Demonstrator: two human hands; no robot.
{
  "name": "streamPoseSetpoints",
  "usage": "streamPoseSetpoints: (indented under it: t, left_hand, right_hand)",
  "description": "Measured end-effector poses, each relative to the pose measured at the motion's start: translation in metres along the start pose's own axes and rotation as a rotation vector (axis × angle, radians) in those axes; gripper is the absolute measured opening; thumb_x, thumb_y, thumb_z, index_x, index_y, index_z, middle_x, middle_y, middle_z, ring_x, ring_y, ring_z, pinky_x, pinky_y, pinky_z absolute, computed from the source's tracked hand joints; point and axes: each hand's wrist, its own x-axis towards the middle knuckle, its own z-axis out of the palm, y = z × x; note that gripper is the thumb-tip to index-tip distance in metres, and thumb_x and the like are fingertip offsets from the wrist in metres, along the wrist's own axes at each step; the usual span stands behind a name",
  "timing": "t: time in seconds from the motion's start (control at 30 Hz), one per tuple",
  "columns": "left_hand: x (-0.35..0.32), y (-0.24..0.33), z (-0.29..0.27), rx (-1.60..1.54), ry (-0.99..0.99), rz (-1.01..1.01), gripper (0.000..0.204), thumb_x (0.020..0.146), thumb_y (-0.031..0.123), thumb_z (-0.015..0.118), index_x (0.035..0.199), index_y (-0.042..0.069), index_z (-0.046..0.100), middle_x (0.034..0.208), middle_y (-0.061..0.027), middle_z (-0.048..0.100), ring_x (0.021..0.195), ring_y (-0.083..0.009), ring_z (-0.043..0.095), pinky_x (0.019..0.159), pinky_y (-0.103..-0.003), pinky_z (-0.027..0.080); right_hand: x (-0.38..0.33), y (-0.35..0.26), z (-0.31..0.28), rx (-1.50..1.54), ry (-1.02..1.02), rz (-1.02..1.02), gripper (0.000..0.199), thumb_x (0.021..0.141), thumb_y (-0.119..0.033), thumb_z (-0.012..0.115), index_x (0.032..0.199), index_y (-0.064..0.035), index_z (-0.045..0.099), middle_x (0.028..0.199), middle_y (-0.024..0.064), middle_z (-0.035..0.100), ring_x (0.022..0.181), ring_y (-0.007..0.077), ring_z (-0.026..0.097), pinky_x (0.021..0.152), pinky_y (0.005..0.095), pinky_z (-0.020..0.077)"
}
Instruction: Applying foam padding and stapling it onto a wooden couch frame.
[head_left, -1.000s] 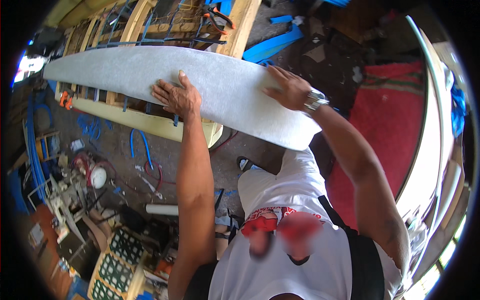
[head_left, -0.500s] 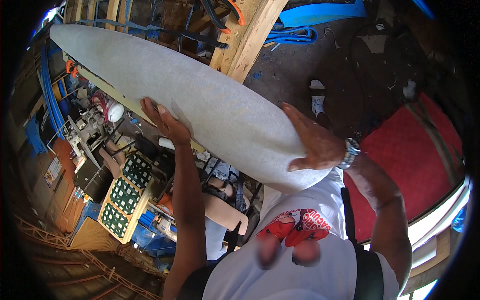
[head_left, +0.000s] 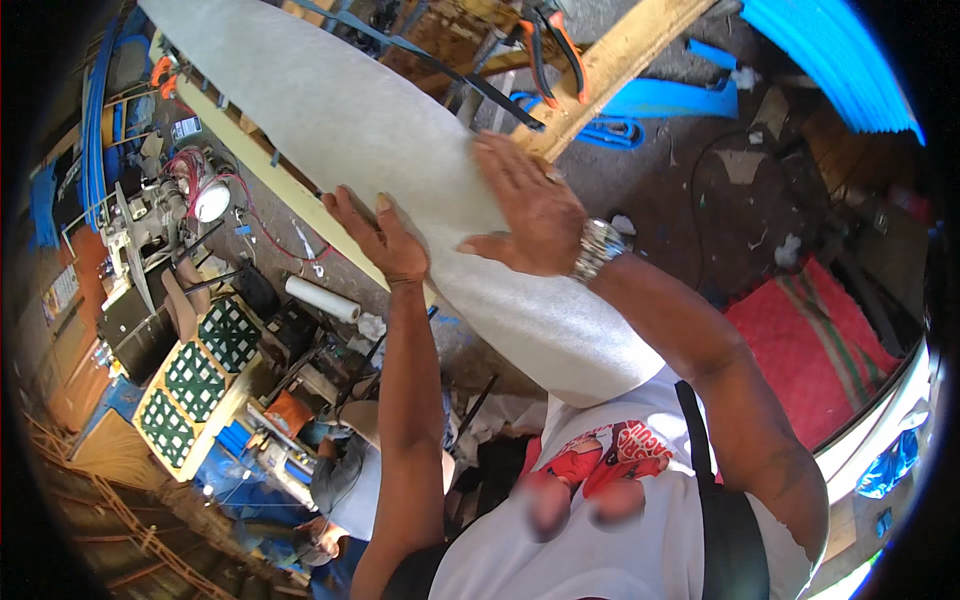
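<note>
While both hands lie open and flat, left hand (head_left: 385, 238) and right hand (head_left: 528, 207) press the long grey-white board (head_left: 330, 110), apparently steadying it; wooden beam (head_left: 610, 65) beyond right fingertips.

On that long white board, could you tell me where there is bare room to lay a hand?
The long white board is bare from the left hand up to its far tip, and again from the right hand down to the rounded near end. The middle, between both hands, is taken. The ground left of it is crowded with machinery and green-patterned crates.
</note>
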Motion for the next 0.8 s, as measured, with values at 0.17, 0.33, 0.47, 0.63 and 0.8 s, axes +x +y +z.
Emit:
streamPoseSetpoints:
  t: [0.17, 0.33, 0.47, 0.63, 0.8]
  left_hand:
    - [0.0, 0.005, 0.003, -0.154, 0.016, -0.171, 0.07, 0.101, 0.026, 0.057, 0.155, -0.004, 0.024, 0.163, -0.0322, 0.008, 0.153, -0.0436, 0.014, 0.124, -0.052, 0.016]
    - [-0.007, -0.003, 0.002, -0.008, 0.003, -0.138, 0.069, 0.104, 0.032, 0.051, 0.156, -0.005, 0.023, 0.164, -0.0312, 0.009, 0.153, -0.0432, 0.013, 0.123, -0.052, 0.016]
    - [-0.006, -0.009, 0.001, -0.099, 0.023, -0.055, 0.065, 0.107, 0.033, 0.045, 0.156, -0.005, 0.023, 0.164, -0.0296, 0.009, 0.154, -0.0413, 0.011, 0.123, -0.052, 0.015]
    - [-0.002, 0.001, 0.005, -0.129, 0.059, -0.151, 0.058, 0.107, 0.025, 0.041, 0.156, -0.002, 0.025, 0.165, -0.0252, 0.013, 0.153, -0.0391, 0.014, 0.124, -0.05, 0.013]
    - [-0.005, 0.005, 0.01, -0.116, 0.06, -0.186, 0.06, 0.106, 0.026, 0.04, 0.157, -0.002, 0.024, 0.166, -0.024, 0.01, 0.154, -0.0377, 0.012, 0.124, -0.05, 0.013]
  right_hand:
    - [-0.044, -0.005, -0.019, -0.276, -0.278, 0.21, 0.122, 0.077, -0.074, 0.067, 0.154, 0.0084, 0.023, 0.16, 0.0285, 0.028, 0.151, 0.0387, 0.027, 0.115, 0.0544, 0.0316]
    - [0.035, -0.001, 0.01, -0.214, -0.134, 0.004, 0.113, 0.081, -0.071, 0.064, 0.153, 0.0075, 0.027, 0.162, 0.0274, 0.026, 0.151, 0.0376, 0.027, 0.117, 0.0538, 0.0281]
    - [0.086, -0.008, 0.028, -0.241, -0.114, -0.39, 0.099, 0.087, -0.062, 0.063, 0.154, 0.0037, 0.029, 0.163, 0.0225, 0.027, 0.151, 0.0382, 0.027, 0.121, 0.0558, 0.0208]
    - [0.124, 0.026, 0.008, -0.201, -0.14, -0.293, 0.095, 0.093, -0.063, 0.055, 0.155, 0.0043, 0.03, 0.162, 0.0223, 0.03, 0.153, 0.0359, 0.024, 0.122, 0.0592, 0.0147]
    - [0.147, 0.039, 0.024, -0.206, -0.129, -0.135, 0.112, 0.089, -0.079, 0.044, 0.153, 0.011, 0.026, 0.163, 0.0262, 0.025, 0.154, 0.0394, 0.017, 0.121, 0.062, 0.0112]
